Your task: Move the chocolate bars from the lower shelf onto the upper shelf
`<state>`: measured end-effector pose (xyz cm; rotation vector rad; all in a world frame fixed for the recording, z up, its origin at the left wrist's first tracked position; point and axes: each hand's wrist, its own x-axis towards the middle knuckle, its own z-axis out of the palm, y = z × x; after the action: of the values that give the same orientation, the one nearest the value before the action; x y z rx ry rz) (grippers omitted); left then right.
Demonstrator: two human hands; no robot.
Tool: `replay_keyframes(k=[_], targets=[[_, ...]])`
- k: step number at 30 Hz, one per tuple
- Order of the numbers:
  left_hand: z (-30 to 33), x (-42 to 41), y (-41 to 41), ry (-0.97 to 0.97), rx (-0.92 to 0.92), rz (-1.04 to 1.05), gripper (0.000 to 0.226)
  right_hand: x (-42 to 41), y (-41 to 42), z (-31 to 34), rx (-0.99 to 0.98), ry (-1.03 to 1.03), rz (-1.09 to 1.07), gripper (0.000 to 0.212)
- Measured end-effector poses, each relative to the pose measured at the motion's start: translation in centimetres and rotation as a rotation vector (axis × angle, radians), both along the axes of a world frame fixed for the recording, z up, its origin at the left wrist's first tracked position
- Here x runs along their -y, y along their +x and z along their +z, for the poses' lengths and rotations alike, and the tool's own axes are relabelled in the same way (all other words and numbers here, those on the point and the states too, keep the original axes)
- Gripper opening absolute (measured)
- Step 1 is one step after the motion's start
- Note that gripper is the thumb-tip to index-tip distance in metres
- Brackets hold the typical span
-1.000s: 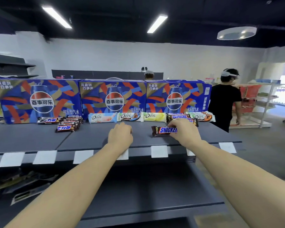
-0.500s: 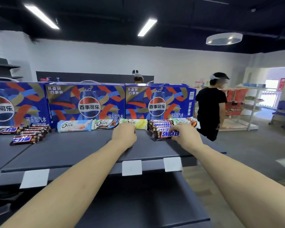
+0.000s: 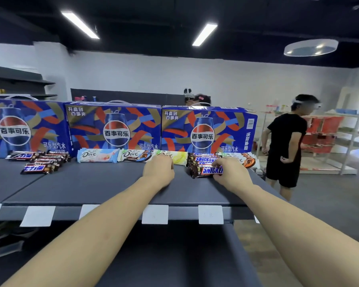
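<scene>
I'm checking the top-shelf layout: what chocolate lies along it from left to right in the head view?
Dark bars with Chinese lettering → pink Dove bar → blue Dove bar → green Dove bar → Snickers stack, held by the right hand → orange Dove bar.

The upper shelf (image 3: 104, 183) is smooth matt dark-grey, the Snickers bar (image 3: 207, 171) and Dove bars (image 3: 116, 155) wear glossy plastic wrappers, the 3 cola boxes (image 3: 114, 129) printed, faintly glossy cardboard.

Right hand (image 3: 230, 171) pinches a Snickers bar (image 3: 207, 171) on the upper shelf (image 3: 104, 187); left hand (image 3: 159, 171) curled beside it
</scene>
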<state>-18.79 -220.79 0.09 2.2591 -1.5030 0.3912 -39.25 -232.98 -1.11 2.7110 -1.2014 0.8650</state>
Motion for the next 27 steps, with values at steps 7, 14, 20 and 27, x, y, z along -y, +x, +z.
replay_keyframes(k=[7, 14, 20, 27], targets=[[-0.4, -2.9, -0.7, -0.015, -0.016, 0.065, 0.021, -1.5, 0.6, -0.4, 0.103, -0.015, 0.035, 0.039], [-0.7, -8.0, -0.9, -0.099, 0.014, 0.143, 0.024, -8.2, 5.6, -0.8, 0.161, 0.014, 0.317, 0.028], [-1.2, -15.7, 1.5, -0.127, 0.071, 0.297, 0.028, -14.7, 11.6, -0.6, 0.170, 0.058, 0.502, 0.028], [-1.9, -27.6, 6.3, -0.066, 0.036, 0.575, 0.038, -23.0, 18.7, -0.9, 0.186, 0.107, 0.684, 0.031]])
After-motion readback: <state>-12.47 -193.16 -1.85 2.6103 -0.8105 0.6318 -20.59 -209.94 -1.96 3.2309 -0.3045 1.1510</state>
